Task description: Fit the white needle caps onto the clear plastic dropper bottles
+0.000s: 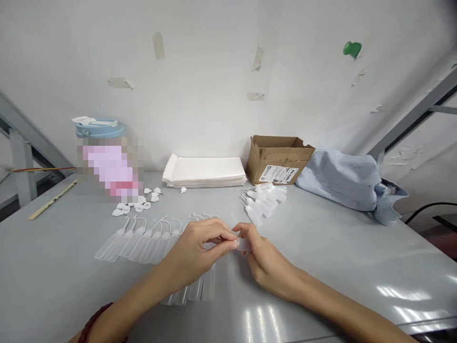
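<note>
My right hand [262,259] is closed around a small translucent plastic squeeze bottle [243,245], held level above the table. The fingertips of my left hand [210,243] are pinched at the bottle's left end, on what looks like a white cap, mostly hidden by the fingers. Left of my hands lies a row of flat translucent bottles [148,245] with white caps and thin bent tips. More such bottles [194,288] lie partly under my left forearm. Beyond my right hand is a loose pile of translucent bottles [262,202].
Loose white caps [139,207] lie at the back left beside a blurred pink item [110,166]; one cap [183,190] sits apart. Against the wall stand stacked white sheets [205,171], a cardboard box [280,159] and a bluish cloth bundle [339,181]. A yellowish strip [53,200] lies far left.
</note>
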`<action>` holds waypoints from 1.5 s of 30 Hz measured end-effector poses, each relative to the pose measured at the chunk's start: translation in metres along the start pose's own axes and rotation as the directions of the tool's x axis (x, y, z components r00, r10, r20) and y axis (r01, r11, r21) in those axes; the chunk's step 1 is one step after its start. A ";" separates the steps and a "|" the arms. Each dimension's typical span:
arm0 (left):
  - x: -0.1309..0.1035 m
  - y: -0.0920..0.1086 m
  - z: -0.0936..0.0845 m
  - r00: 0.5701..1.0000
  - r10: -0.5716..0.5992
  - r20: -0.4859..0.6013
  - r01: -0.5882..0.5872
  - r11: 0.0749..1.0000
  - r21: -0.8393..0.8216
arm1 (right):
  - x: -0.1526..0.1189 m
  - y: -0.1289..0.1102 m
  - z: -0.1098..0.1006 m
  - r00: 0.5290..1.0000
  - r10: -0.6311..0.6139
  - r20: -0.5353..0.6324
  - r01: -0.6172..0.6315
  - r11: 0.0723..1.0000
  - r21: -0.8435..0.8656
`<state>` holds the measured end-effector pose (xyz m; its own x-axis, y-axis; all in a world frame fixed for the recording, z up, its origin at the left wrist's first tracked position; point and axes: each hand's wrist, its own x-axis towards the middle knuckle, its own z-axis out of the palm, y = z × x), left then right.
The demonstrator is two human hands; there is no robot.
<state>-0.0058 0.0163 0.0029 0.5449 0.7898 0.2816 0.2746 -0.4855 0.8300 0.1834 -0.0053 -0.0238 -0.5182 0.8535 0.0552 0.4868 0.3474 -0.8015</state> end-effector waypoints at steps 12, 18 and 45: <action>-0.001 -0.003 0.006 0.992 -0.122 -0.018 0.116 0.972 -0.203 | -0.001 0.004 0.001 0.999 -0.038 -0.012 0.038 0.999 -0.024; -0.001 0.001 0.007 0.936 -0.349 0.041 0.349 0.912 -0.217 | -0.001 0.012 0.005 0.978 -0.184 -0.095 0.145 0.936 -0.322; -0.003 -0.001 0.005 0.999 -0.022 -0.045 0.020 0.999 -0.044 | -0.001 -0.009 -0.004 0.988 -0.089 -0.123 0.083 0.995 -0.046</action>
<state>-0.0038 0.0127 -0.0014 0.5025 0.8165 0.2843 0.2503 -0.4522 0.8561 0.1821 -0.0081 -0.0142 -0.4691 0.8605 0.1986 0.4737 0.4350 -0.7657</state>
